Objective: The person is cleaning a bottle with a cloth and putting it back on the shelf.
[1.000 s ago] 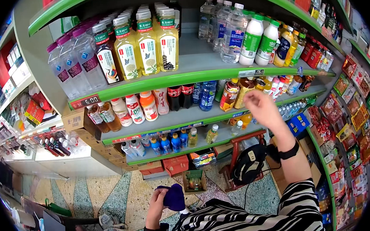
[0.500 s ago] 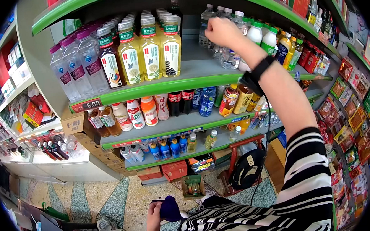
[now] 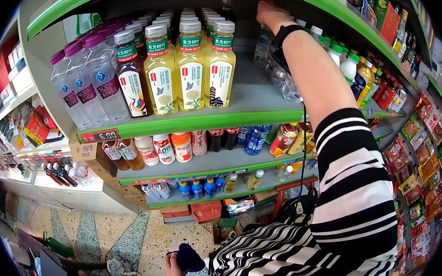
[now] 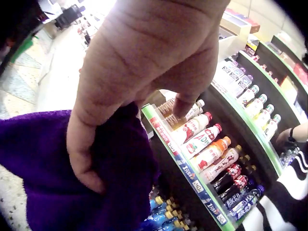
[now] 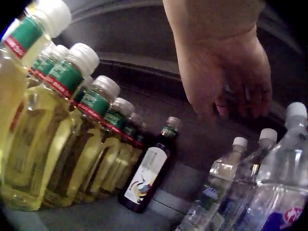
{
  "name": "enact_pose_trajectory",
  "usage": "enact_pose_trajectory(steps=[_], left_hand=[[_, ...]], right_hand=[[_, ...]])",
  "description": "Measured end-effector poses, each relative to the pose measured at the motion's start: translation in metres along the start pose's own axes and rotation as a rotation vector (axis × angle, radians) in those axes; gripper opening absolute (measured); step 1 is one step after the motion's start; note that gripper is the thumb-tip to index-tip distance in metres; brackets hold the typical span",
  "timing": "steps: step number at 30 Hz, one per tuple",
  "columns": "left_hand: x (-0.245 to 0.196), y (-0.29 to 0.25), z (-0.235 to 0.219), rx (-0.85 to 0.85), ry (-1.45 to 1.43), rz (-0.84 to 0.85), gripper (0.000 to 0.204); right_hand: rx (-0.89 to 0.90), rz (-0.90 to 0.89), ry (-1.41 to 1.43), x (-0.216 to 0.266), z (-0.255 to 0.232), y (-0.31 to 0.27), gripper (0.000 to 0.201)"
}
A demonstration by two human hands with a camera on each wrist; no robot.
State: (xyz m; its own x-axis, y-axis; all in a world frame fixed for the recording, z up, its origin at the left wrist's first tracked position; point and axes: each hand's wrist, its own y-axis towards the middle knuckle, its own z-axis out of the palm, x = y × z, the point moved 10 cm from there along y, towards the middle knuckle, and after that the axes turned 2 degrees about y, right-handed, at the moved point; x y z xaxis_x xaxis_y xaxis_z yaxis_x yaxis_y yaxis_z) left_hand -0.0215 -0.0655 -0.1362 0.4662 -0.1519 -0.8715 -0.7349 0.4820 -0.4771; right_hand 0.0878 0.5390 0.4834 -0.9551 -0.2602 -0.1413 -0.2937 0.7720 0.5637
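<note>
My left hand [image 3: 175, 271] grips a bunched purple cloth [image 3: 190, 257] low over the floor; the left wrist view shows the cloth [image 4: 91, 168] hanging from the hand [image 4: 139, 72]. My right hand [image 3: 270, 13] reaches deep into the upper shelf, above the clear water bottles [image 3: 285, 83]. In the right wrist view the fingers of this hand [image 5: 228, 77] point down over the clear bottles [image 5: 211, 192], with no bottle seen in them; how far they curl is unclear. A single dark bottle [image 5: 147, 173] stands between those and the yellow tea bottles [image 5: 60, 139].
Purple-capped soda bottles [image 3: 105, 79] and tea bottles [image 3: 190, 67] line the upper shelf, behind its green edge [image 3: 194, 122]. Lower shelves hold more drinks [image 3: 182, 146]. Boxes [image 3: 206, 211] lie below. Snack packets [image 3: 409, 123] hang at the right, and white shelving [image 3: 44, 74] stands left.
My right hand has moved from in front of the middle shelf up and deep into the upper shelf. My left hand has lowered slightly leftward, still gripping the cloth. The head view has shifted closer.
</note>
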Motion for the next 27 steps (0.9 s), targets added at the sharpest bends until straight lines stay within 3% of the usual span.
enact_pose_trajectory(steps=[2, 3, 6, 7, 10, 14, 15, 18, 20, 23, 26, 27], left_hand=[[-0.026, -0.009, 0.012, -0.043, 0.072, 0.078, 0.028], [-0.036, -0.012, 0.016, -0.067, 0.104, 0.117, 0.028], [-0.043, -0.013, 0.024, -0.083, 0.132, 0.211, 0.030], [-0.043, -0.013, 0.027, -0.086, 0.136, 0.231, 0.030], [-0.039, -0.009, 0.029, -0.083, 0.128, 0.250, 0.029], [-0.037, -0.006, 0.025, -0.078, 0.113, 0.229, 0.028], [-0.032, -0.003, 0.021, -0.080, 0.095, 0.225, 0.028], [-0.032, -0.004, 0.021, -0.093, 0.058, 0.176, 0.025], [-0.026, -0.003, 0.016, -0.071, 0.026, 0.093, 0.042], [-0.021, -0.002, 0.012, -0.067, 0.012, 0.047, 0.047], [-0.008, -0.004, 0.011, -0.106, -0.238, -0.143, 0.048], [-0.002, -0.005, 0.013, -0.124, -0.365, -0.232, 0.049]], right_hand=[[0.088, 0.002, -0.044, -0.023, 0.045, 0.066, 0.040], [0.038, -0.053, -0.064, -0.040, 0.087, 0.127, 0.040], [-0.124, -0.176, -0.002, -0.032, 0.072, 0.114, 0.040], [0.006, -0.192, -0.069, -0.026, 0.068, 0.101, 0.042], [0.017, -0.233, -0.079, -0.027, 0.074, 0.102, 0.044], [0.130, -0.160, -0.188, -0.037, 0.095, 0.117, 0.046], [0.169, -0.119, -0.115, -0.041, 0.094, 0.113, 0.058], [-0.016, -0.199, -0.087, -0.034, 0.070, 0.091, 0.073], [-0.049, -0.220, -0.081, -0.029, 0.059, 0.079, 0.084], [0.072, -0.208, -0.078, -0.032, 0.063, 0.075, 0.080], [0.201, -0.143, -0.118, -0.027, 0.062, 0.067, 0.072], [0.121, -0.167, -0.128, -0.027, 0.063, 0.075, 0.069]])
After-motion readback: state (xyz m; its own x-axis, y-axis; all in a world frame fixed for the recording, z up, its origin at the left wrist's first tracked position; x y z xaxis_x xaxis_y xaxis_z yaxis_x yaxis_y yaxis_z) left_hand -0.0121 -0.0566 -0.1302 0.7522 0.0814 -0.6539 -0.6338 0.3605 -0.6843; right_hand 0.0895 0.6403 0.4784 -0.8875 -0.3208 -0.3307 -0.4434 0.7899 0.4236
